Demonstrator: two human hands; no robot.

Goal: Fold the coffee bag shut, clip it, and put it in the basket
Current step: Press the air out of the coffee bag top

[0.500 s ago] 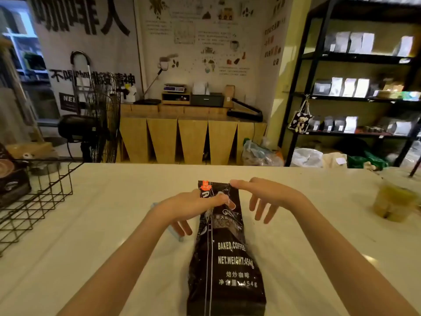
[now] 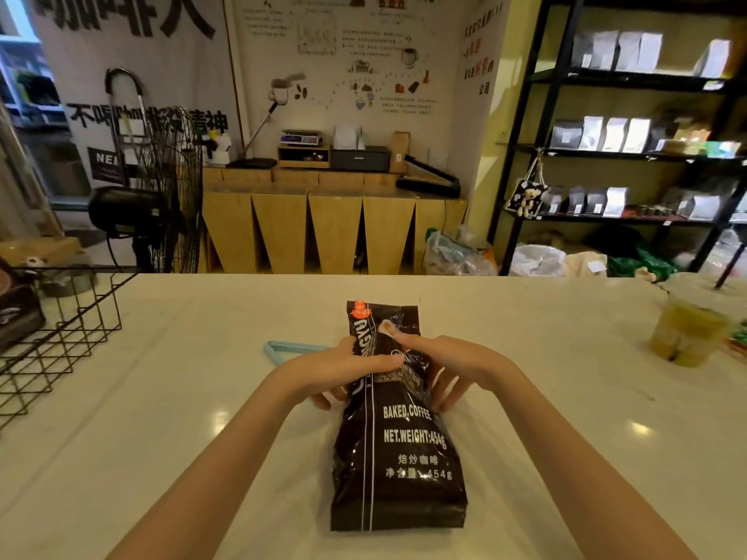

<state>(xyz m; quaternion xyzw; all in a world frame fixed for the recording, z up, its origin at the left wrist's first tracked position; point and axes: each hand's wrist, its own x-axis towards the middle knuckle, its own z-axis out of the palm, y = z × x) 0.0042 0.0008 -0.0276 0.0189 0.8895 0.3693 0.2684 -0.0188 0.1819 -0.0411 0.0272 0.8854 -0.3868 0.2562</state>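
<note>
Black foil, glossy and printed in white, makes up the coffee bag (image 2: 398, 438) lying flat on the pale surface (image 2: 161, 398), its sealed base toward the person and its top pointing away. Half a second ago both hands sat at the bag's far end, fingers loosely spread over the top edge; they have since drawn back toward the person and now grip the bag around its upper middle. The left hand (image 2: 335, 367) wraps the left edge, thumb laid across the front and fingers curled underneath. The right hand (image 2: 452, 367) holds the right edge the same way, thumb pressing the front panel, fingers tucked beneath. With the hands lower, the bag's top strip with its orange mark is now uncovered and lies flat, not yet folded. The light blue clip (image 2: 283, 349) lies on the surface just left of the bag, partly hidden behind the left hand, more of it showing than before. The wire basket (image 2: 60, 337) stands well apart at the left edge.
</note>
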